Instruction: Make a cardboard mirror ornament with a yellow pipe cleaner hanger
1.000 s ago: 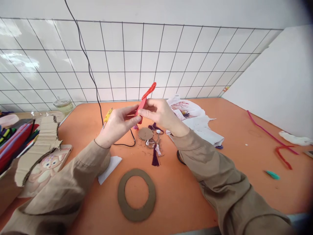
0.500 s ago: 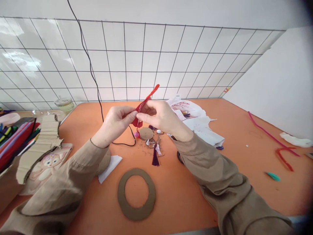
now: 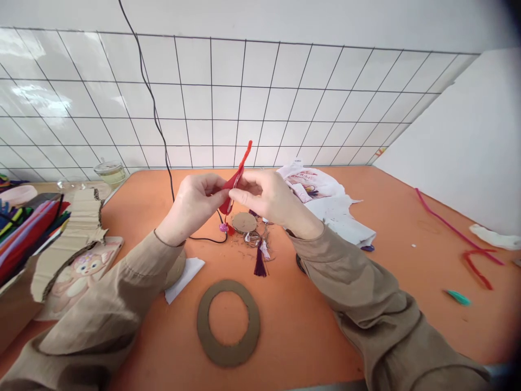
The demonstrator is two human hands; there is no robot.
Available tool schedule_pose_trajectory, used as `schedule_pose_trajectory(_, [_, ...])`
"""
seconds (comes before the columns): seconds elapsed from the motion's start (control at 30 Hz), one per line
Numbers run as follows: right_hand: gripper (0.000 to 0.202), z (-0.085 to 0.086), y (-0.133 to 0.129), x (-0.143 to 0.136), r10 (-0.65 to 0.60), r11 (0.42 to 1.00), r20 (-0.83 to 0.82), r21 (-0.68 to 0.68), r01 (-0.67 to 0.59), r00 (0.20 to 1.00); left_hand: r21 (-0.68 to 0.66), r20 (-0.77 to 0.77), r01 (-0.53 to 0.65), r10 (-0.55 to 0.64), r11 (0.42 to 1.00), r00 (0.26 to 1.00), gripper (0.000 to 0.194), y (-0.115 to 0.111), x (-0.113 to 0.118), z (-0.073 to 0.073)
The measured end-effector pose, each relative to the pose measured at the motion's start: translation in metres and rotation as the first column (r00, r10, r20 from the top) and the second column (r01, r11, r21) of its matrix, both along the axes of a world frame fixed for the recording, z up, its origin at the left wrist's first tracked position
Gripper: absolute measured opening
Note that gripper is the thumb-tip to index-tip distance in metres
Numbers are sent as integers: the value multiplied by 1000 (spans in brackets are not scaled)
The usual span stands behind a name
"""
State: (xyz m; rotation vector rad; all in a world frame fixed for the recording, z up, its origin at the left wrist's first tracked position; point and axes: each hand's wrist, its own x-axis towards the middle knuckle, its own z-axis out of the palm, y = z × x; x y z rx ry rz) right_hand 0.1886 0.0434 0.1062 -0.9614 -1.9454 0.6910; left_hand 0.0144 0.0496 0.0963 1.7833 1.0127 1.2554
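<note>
Above the table, my left hand (image 3: pixel 196 203) and my right hand (image 3: pixel 271 196) pinch a red craft piece (image 3: pixel 232 190) between them. It looks like folded red fabric or felt, with a fuzzy red pipe cleaner (image 3: pixel 246 153) sticking up from its top. From its lower end hang a small pink bead (image 3: pixel 223 227) and a bit of red. My fingers partly cover the piece. Below my hands lie a round cardboard disc (image 3: pixel 244 222), tangled cords and a dark purple tassel (image 3: pixel 259 262). Nearer to me a flat cardboard ring (image 3: pixel 205 331) rests on the table.
White crumpled plastic packaging (image 3: pixel 325 198) lies at the back right. Pipe cleaners (image 3: pixel 456 224) and a green piece (image 3: pixel 458 297) are on the right. Torn cardboard (image 3: pixel 73 233), a bundle of pipe cleaners (image 3: pixel 28 233) and a lidded cup (image 3: pixel 110 172) stand left. A black cable (image 3: pixel 160 127) crosses the wall.
The red piece has turned more upright, its pipe cleaner tip swinging left. The hanging bead sits slightly left and lower. Both hands keep their pinch, and the view has shifted slightly.
</note>
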Motion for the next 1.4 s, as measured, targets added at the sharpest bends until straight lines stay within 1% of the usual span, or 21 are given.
schedule_pose_trajectory(0.07, [18, -1, 0, -2, -30, 1000, 27, -4, 31, 999, -12, -4, -3, 3, 1000, 1000, 8, 0, 0, -1])
schedule_pose_trajectory(0.17, [11, -2, 1, -2, -52, 999, 45, 7, 52, 998, 4, -3, -3, 3, 1000, 1000, 9, -1, 0, 1])
schedule_pose_trajectory(0.33, [15, -2, 1, 0, -56, 998, 19, 17, 56, 998, 21, 11, -14, 14, 1000, 1000, 11, -2, -1, 4])
schedule_pose_trajectory(0.47, [16, -2, 0, -2, -54, 999, 19, -4, 54, 998, 7, -53, -28, 28, 1000, 998, 10, -2, 2, 1])
schedule_pose_trajectory(0.53, [14, -2, -1, -4, -87, 996, 36, 0, 87, 996, -2, -56, -31, 31, 1000, 998, 9, -2, 2, 0])
schedule_pose_trajectory(0.67, [15, -1, -1, -4, -154, 988, 62, 40, 151, 986, -28, 27, -9, 10, 1000, 1000, 5, 0, 1, 0])
schedule_pose_trajectory(0.73, [15, -1, -1, -4, -137, 990, 55, 38, 135, 989, -30, 54, 5, -4, 1000, 999, 6, 1, 0, 0])
schedule_pose_trajectory(0.8, [15, 0, -1, -4, -126, 992, 48, 38, 124, 991, -29, 51, 26, -25, 999, 998, 6, 1, -1, -1])
schedule_pose_trajectory(0.9, [17, -1, -1, -4, -166, 985, 76, 59, 162, 983, -44, 31, 36, -34, 998, 999, 7, 1, 0, 0])
schedule_pose_trajectory(0.97, [16, 0, 0, -4, -180, 983, 86, 60, 175, 980, -69, 61, 33, -29, 997, 998, 6, 1, 0, 1])
schedule_pose_trajectory(1.13, [15, 0, 0, -2, -132, 991, 56, 38, 130, 990, -144, 169, 88, -63, 986, 984, 3, 1, -2, 5])
schedule_pose_trajectory(1.3, [15, -1, 2, 0, -98, 995, 30, 28, 97, 995, -147, 174, 96, -70, 985, 982, 4, 2, -4, 5])
schedule_pose_trajectory(1.4, [19, -1, 4, 1, -118, 992, 0, 34, 118, 993, -148, 196, 120, -90, 982, 976, 5, 2, -5, 4])
